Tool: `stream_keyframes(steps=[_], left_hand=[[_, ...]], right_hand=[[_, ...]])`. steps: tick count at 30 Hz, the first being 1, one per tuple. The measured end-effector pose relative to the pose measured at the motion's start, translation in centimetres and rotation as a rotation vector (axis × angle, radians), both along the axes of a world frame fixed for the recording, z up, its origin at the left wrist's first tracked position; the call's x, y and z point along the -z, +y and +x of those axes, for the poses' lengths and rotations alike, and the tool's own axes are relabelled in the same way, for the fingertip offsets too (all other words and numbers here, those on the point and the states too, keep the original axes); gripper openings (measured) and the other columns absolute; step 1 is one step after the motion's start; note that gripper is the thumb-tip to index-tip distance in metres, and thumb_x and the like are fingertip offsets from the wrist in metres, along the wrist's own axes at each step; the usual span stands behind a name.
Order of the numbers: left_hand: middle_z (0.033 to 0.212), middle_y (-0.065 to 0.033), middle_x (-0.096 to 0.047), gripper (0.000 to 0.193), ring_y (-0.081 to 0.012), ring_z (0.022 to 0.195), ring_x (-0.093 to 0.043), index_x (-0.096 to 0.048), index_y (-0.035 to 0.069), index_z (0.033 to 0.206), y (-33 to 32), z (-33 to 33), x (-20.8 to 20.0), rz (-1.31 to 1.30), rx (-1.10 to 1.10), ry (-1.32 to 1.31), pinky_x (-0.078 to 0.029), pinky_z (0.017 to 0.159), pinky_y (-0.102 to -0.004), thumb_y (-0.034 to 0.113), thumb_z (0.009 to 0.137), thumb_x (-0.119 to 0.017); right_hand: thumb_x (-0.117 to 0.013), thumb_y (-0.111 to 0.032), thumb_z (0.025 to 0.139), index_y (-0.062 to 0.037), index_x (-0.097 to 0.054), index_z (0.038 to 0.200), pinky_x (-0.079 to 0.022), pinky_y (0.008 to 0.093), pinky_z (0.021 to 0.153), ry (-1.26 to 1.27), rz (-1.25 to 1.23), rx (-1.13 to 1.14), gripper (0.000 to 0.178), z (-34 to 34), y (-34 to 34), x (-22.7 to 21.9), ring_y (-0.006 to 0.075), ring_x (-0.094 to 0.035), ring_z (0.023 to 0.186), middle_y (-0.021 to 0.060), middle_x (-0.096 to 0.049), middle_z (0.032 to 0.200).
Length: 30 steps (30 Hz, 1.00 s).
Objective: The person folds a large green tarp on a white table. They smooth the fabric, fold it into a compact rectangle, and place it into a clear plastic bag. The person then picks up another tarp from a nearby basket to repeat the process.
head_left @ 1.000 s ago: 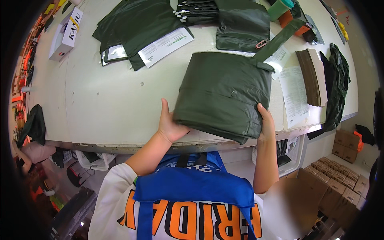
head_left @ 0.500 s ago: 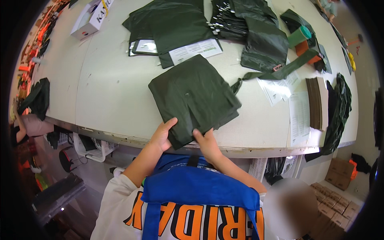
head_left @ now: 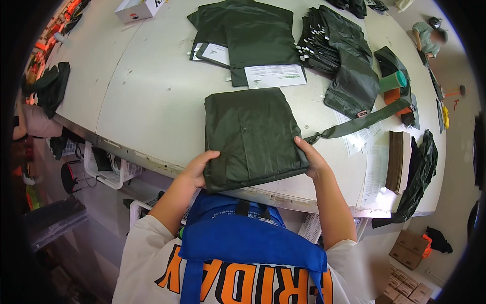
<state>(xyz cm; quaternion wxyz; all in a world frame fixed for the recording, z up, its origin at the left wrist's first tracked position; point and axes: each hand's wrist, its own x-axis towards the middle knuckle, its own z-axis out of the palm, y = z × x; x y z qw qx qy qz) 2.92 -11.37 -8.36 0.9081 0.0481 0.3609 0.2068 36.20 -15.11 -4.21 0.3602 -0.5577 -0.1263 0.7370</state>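
Observation:
A dark green folded garment (head_left: 253, 131) of thin, slightly shiny cloth makes a square bundle at the table's front edge. My left hand (head_left: 198, 168) grips its near left corner, thumb on top and fingers underneath. At its right side my right hand (head_left: 313, 158) holds the edge the same way, thumb on the upper face. Both hands' fingers are mostly hidden below the cloth. Just past my right thumb, a knotted green cloth strip (head_left: 364, 126) runs across the table toward a green roll (head_left: 392, 81).
Flat green packets (head_left: 258, 40) with white printed cards (head_left: 276, 76) lie beyond the bundle. Right of them is a dark garment pile (head_left: 316, 43) with white tags. Cardboard sheets (head_left: 397, 162) and crumpled dark cloth (head_left: 420, 172) lie at the right. A white box (head_left: 139, 10) stands far left.
The folded garment has turned to lie squarer to me. My right hand has moved from its near edge out to its right side; my left hand still holds the left corner.

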Motion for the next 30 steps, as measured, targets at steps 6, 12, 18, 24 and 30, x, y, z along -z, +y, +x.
stream_keyframes(steps=[6,12,18,24,30], left_hand=[[0.124,-0.0163,-0.059,0.051,-0.0275,0.109,-0.061,-0.047,-0.004,0.129,-0.1,-2.0,-0.2,-0.045,0.059,0.025,-0.05,0.095,-0.0419,0.026,0.09,-0.058],[0.123,-0.0148,-0.06,0.048,-0.0253,0.106,-0.062,-0.048,-0.001,0.13,-1.4,-1.0,0.1,0.043,0.122,0.211,-0.05,0.093,-0.0394,0.012,0.085,-0.063],[0.122,-0.0129,-0.06,0.053,-0.0245,0.108,-0.058,-0.049,-0.002,0.128,-5.0,3.5,1.7,0.422,0.018,0.541,-0.045,0.093,-0.0342,-0.001,0.078,-0.067],[0.12,-0.0129,-0.061,0.041,-0.0231,0.106,-0.059,-0.052,-0.003,0.124,-6.1,6.7,3.1,0.195,-0.204,0.406,-0.048,0.085,-0.0331,0.012,0.087,-0.061],[0.11,-0.0115,-0.063,0.035,-0.0229,0.099,-0.061,-0.056,-0.001,0.121,-6.4,7.3,2.4,-0.039,-0.073,0.322,-0.05,0.081,-0.0344,0.017,0.091,-0.05]], right_hand=[[-0.074,-0.034,0.079,0.0056,-0.045,0.13,-0.051,0.0422,0.095,0.191,-0.07,0.033,0.071,-2.7,-0.2,-0.2,0.0295,-0.062,0.108,0.0208,-0.057,0.124],[-0.078,-0.019,0.072,0.0059,-0.047,0.13,-0.048,0.0374,0.096,0.13,-0.192,-0.129,0.071,-2.9,-0.7,2.1,0.0281,-0.061,0.106,0.0172,-0.06,0.121],[-0.069,-0.009,0.07,0.0016,-0.046,0.13,-0.05,0.0435,0.087,-1.075,0.363,-0.666,0.066,-6.3,1.5,1.6,0.0374,-0.062,0.099,0.0217,-0.062,0.113],[-0.077,-0.034,0.066,0.0105,-0.034,0.134,-0.045,0.0499,0.087,-1.189,0.623,-0.781,0.092,-11.3,-0.1,-4.6,0.0442,-0.057,0.098,0.0297,-0.057,0.108],[-0.081,-0.067,0.041,0.0176,-0.025,0.137,-0.031,0.0593,0.1,-1.61,0.672,-1.059,0.139,-14.7,-2.5,-3.8,0.0368,-0.051,0.109,0.0235,-0.049,0.123]])
